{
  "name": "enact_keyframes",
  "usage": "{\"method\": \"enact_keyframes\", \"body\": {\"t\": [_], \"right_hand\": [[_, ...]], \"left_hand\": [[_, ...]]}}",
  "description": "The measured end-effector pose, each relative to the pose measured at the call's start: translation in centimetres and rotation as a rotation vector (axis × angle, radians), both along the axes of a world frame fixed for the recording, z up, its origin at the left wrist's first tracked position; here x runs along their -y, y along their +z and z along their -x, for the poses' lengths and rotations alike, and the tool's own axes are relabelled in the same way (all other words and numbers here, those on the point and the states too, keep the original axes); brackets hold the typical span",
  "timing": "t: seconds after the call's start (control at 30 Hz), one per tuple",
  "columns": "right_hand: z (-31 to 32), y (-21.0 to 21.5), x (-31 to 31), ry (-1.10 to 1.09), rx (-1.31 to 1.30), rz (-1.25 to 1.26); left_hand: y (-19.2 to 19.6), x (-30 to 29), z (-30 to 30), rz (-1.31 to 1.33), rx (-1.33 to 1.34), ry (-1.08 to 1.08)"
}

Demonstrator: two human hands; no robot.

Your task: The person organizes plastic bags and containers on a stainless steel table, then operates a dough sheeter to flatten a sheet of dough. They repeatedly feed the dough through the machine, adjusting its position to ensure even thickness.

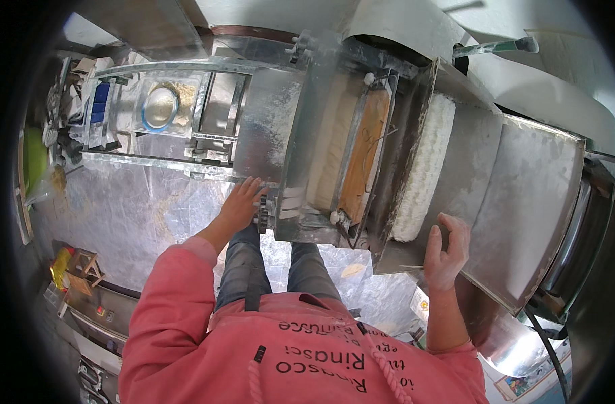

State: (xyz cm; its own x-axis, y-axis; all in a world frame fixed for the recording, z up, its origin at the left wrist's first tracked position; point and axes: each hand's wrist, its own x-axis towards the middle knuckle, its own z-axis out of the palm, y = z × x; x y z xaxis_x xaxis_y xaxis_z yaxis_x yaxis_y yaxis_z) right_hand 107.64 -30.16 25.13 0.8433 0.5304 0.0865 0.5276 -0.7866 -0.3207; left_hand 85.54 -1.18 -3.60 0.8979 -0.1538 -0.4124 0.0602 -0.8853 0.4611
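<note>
Here the person is standing over a flour-dusted metal noodle machine (334, 135), which is filling the middle of the view from about ten o'clock across to three o'clock. The left hand (242, 204) is lying open, fingers spread flat, on the machine's near edge just left of centre, right beside a small black gear (261, 214); it is gripping nothing, and judging by its placement it is bracing the body against the frame. The right hand (447, 250) is hovering at about four o'clock, fingers loosely curled and part-open, holding nothing that can be made out. It is sitting just beside the lower end of a white band of cut noodles (425, 168), which is hanging down the outlet at about two o'clock, so the hand seems placed to receive the strands where they are coming off. A sloping steel chute (529, 209) is lying under and to the right of them, probably to carry them clear. Inside the machine a wooden roller (364, 155) is resting between the side plates, with a pale dough sheet (331, 148) alongside it. At ten o'clock a blue-rimmed round lid (160, 106) is sitting on the frame.
</note>
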Motion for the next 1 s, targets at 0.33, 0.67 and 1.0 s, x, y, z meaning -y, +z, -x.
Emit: {"method": "enact_keyframes", "body": {"t": [0.33, 0.67, 1.0], "right_hand": [[0.0, -0.1, 0.0, 0.019, -0.036, 0.004], [0.2, -0.2, 0.4, -0.089, -0.148, 0.020], [0.4, -0.1, 0.4, -0.165, -0.202, 0.045]], "left_hand": [[-5.1, 3.4, 2.2, 0.059, 0.163, 0.095], [-3.9, 8.1, 4.5, 0.194, -0.003, -0.038], [-3.1, 12.9, 3.5, 0.331, 0.170, 0.116]]}}
